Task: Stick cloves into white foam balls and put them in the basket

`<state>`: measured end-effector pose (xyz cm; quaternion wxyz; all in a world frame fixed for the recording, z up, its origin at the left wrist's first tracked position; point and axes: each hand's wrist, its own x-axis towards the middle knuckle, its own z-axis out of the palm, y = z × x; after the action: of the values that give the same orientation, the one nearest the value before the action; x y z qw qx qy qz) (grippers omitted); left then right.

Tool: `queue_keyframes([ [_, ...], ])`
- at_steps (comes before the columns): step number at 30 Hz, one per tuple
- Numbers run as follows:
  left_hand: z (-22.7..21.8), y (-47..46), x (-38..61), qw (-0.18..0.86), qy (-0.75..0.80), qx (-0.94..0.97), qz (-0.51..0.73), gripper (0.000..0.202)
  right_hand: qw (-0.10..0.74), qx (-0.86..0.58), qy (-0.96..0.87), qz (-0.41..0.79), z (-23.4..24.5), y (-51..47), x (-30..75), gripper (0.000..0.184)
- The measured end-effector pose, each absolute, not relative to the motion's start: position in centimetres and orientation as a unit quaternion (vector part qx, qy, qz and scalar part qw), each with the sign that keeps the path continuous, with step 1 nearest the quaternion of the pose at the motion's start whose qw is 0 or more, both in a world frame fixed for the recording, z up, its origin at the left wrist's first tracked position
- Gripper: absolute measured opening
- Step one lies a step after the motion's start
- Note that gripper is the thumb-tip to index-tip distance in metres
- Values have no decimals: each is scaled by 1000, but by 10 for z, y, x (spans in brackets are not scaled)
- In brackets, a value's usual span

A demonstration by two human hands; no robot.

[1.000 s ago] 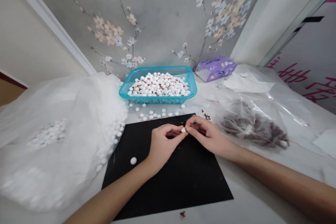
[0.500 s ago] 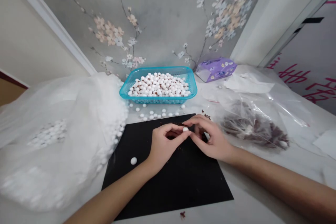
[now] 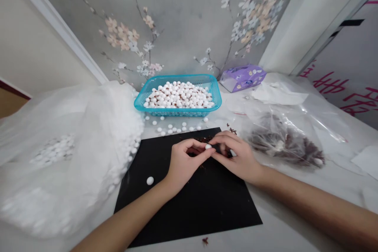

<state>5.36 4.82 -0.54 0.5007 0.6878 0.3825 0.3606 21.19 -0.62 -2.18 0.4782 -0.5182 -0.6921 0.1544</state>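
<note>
My left hand (image 3: pixel 184 161) pinches a small white oval bead (image 3: pixel 208 146) between thumb and fingertips above a black mat (image 3: pixel 189 212). Right beside that bead, my right hand (image 3: pixel 238 157) curls with its fingertips almost at the left hand, and a small white piece (image 3: pixel 233 152) shows among its fingers. Under both hands lie dark brown bits (image 3: pixel 203 139) on the mat. One loose white bead (image 3: pixel 150 180) rests on the mat's left part.
Ahead stands a turquoise plastic basket (image 3: pixel 177 112) heaped with white beads, several more scattered before it. A clear bag of white beads (image 3: pixel 73 134) fills the left, a clear bag of dark brown pieces (image 3: pixel 283 141) lies right, and a purple tissue packet (image 3: pixel 242 78) sits behind it.
My right hand has drawn slightly right and away from the bead, and a white piece now shows in its fingers. My left hand still holds the bead.
</note>
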Motion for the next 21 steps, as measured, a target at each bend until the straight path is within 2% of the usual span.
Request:
queue_keyframes([
  [15, -7, 48, 52, 512, 376, 688, 350, 15, 454, -500, -721, 154, -21, -7, 213, 11],
  [21, -9, 48, 53, 515, 379, 681, 358, 16, 472, -514, -686, 206, -22, -5, 213, 7],
])
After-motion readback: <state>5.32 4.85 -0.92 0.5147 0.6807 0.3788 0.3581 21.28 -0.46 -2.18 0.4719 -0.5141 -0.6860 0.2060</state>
